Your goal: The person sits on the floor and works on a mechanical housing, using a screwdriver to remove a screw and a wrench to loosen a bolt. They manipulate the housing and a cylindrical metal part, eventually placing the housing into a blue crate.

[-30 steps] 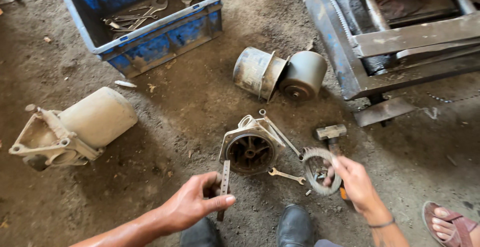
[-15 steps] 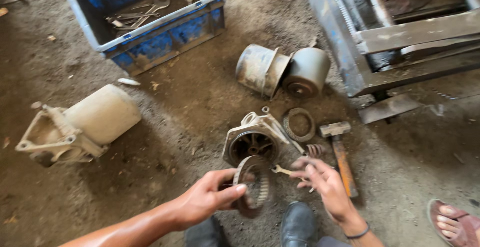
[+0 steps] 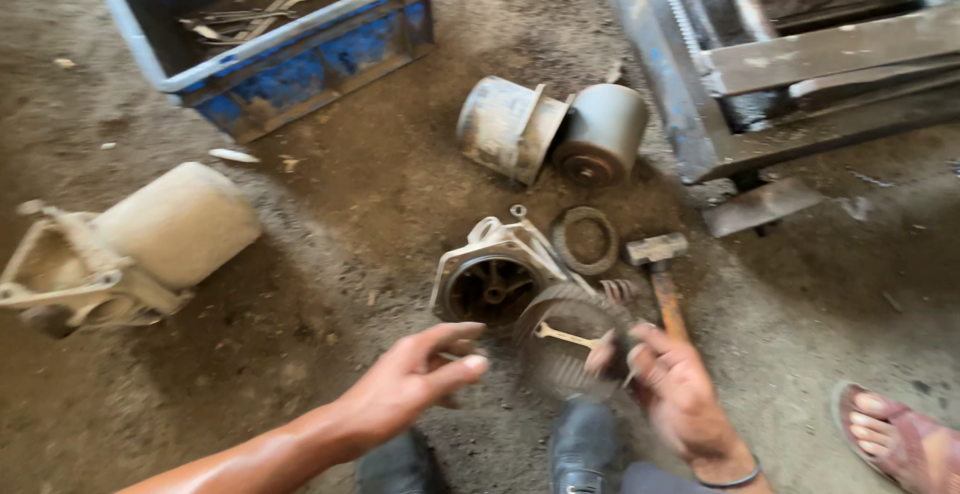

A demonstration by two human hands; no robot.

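My right hand (image 3: 675, 389) grips the edge of a round toothed metal disc (image 3: 560, 369), which is blurred by motion. My left hand (image 3: 415, 382) hovers just left of the disc with its fingers apart and nothing in it. Right behind the disc, a grey metal housing (image 3: 490, 279) with a round opening lies on the dirt floor. A small spanner (image 3: 565, 336) shows at the disc, and I cannot tell whether it is under or in front of it. A flat ring (image 3: 587, 239), a small spring (image 3: 618, 289) and a hammer (image 3: 662, 279) lie right of the housing.
Two rusty cylindrical parts (image 3: 545, 134) lie further back. A large pale casting (image 3: 125, 249) rests at the left. A blue crate (image 3: 290, 54) with tools stands at the back left, and a heavy metal frame (image 3: 800, 64) at the back right. A sandalled foot (image 3: 900, 439) is at the lower right.
The disc has passed from my left hand to my right hand. My left hand has let go and opened. The ring now lies on the ground beside the housing.
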